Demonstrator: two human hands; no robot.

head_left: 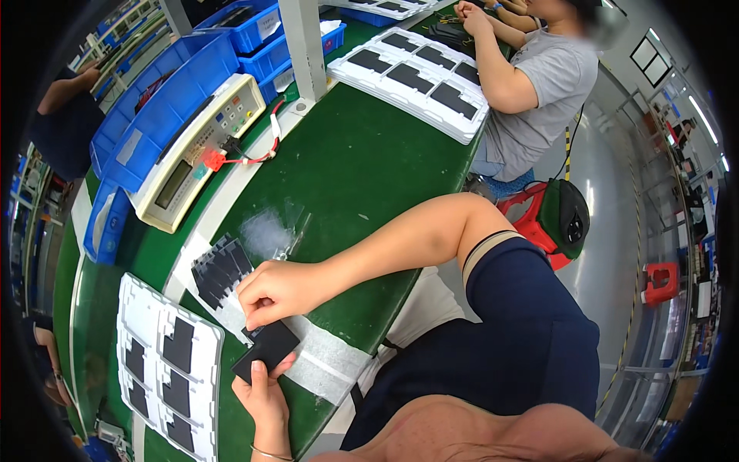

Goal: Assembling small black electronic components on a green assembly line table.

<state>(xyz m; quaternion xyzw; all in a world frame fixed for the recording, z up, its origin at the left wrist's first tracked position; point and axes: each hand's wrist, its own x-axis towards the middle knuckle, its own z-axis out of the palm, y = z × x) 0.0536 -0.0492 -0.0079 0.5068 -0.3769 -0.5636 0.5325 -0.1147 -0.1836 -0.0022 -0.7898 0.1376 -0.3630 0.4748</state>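
My left hand [265, 396] grips a flat black rectangular piece [269, 348] with a stepped edge, its thumb on top and fingers beneath. Closed in a pinch, my right hand [281, 291] is at the piece's upper left edge. Whatever lies between its fingertips is too small to make out. Under the piece, a pale grey cloth-like strip [331, 363] runs across the green bench top [323, 177]. Just beyond my right hand, several thin black strips [219, 269] lie side by side. Clear plastic film [268, 232] is crumpled next to them.
A white tray [212, 369] of black pieces is at left; stacked white trays [350, 73] hold similar ones at the back. Beyond are a cream meter [173, 189] with a red lead, blue bins [162, 115] and a metal post [302, 46]. A co-worker [531, 92] sits at back right.
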